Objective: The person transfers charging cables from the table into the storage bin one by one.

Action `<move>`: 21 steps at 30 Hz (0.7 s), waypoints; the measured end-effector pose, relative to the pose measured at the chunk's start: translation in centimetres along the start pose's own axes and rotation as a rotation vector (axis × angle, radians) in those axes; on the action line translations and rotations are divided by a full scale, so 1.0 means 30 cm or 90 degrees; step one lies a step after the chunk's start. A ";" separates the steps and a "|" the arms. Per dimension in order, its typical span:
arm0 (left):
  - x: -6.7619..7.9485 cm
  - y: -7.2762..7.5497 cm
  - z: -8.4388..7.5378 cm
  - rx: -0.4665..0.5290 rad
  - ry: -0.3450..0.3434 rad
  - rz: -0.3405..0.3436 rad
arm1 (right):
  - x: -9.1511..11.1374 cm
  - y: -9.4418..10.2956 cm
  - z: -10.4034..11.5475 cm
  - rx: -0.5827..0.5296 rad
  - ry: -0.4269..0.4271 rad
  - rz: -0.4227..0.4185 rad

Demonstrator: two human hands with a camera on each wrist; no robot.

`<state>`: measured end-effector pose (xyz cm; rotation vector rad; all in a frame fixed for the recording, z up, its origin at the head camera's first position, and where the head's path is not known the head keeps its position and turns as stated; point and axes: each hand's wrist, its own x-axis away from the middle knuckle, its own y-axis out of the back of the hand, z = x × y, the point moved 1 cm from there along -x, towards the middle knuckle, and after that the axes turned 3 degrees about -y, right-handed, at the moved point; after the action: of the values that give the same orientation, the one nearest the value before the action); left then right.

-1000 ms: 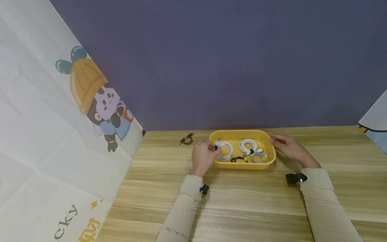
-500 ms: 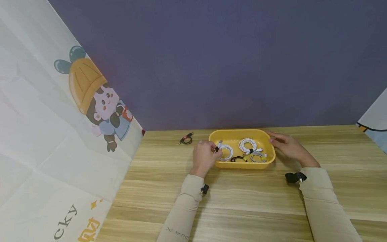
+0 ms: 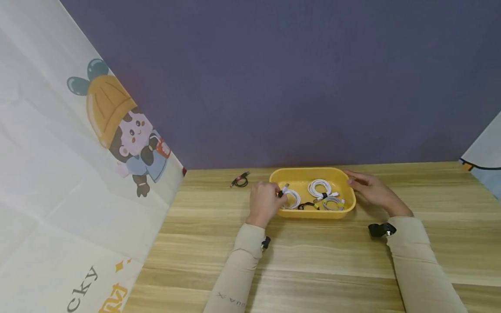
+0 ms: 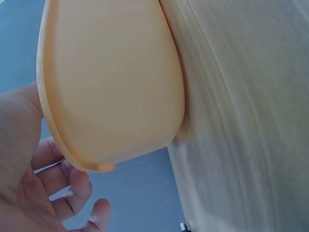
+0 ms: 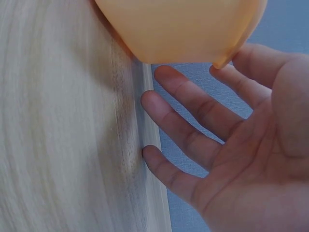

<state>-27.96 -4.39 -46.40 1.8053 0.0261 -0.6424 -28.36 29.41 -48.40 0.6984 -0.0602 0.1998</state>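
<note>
A yellow plastic basket [image 3: 299, 171] stands on the table before me. My left hand [image 3: 263, 203] reaches over its left end and pinches a coiled white cable [image 3: 299, 199] near its black tie, the USB plug tilting up to the right. In the left wrist view the basket wall [image 4: 116, 72] hides the cable. My right hand [image 3: 373, 191] holds the basket's right rim between thumb and index finger; the right wrist view shows its other fingers [image 5: 181, 128] extended below the rim. Also inside lie another white coiled cable [image 3: 311, 191], a grey cable [image 3: 342, 203] and a short black cable [image 3: 307, 205].
A small black cable [image 3: 244, 183] with a red tie lies on the wooden table [image 3: 321, 256], left of the basket. Behind the table rises a dark blue-grey panel [image 3: 289, 87]. A white printed sheet [image 3: 51, 187] hangs along the left side.
The USB plug of the white cable has tipped from near upright toward the right in my left fingers. Both hands stay almost where they were, and the basket has hardly shifted.
</note>
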 end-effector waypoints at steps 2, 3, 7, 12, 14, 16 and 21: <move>-0.004 0.003 -0.002 -0.015 -0.002 -0.002 | -0.001 0.001 0.002 -0.001 -0.002 -0.003; -0.005 0.005 -0.003 -0.019 -0.001 0.002 | -0.001 0.001 0.004 -0.004 -0.004 -0.003; -0.010 0.011 -0.008 -0.033 0.014 0.032 | -0.002 0.001 0.007 -0.009 -0.006 -0.001; -0.018 0.009 -0.011 -0.044 0.033 0.060 | -0.001 0.004 0.010 -0.012 0.000 0.003; -0.023 0.006 -0.013 -0.047 0.034 0.063 | 0.001 0.006 0.011 -0.011 0.004 0.004; -0.028 0.001 -0.016 -0.053 0.032 0.067 | 0.003 0.008 0.011 -0.007 0.005 0.002; -0.038 -0.009 -0.017 -0.073 0.030 0.085 | 0.008 0.006 0.013 -0.005 0.000 0.003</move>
<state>-28.81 -3.50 -46.05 1.6952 -0.0253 -0.4927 -28.17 29.32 -47.97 0.6902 -0.0633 0.2038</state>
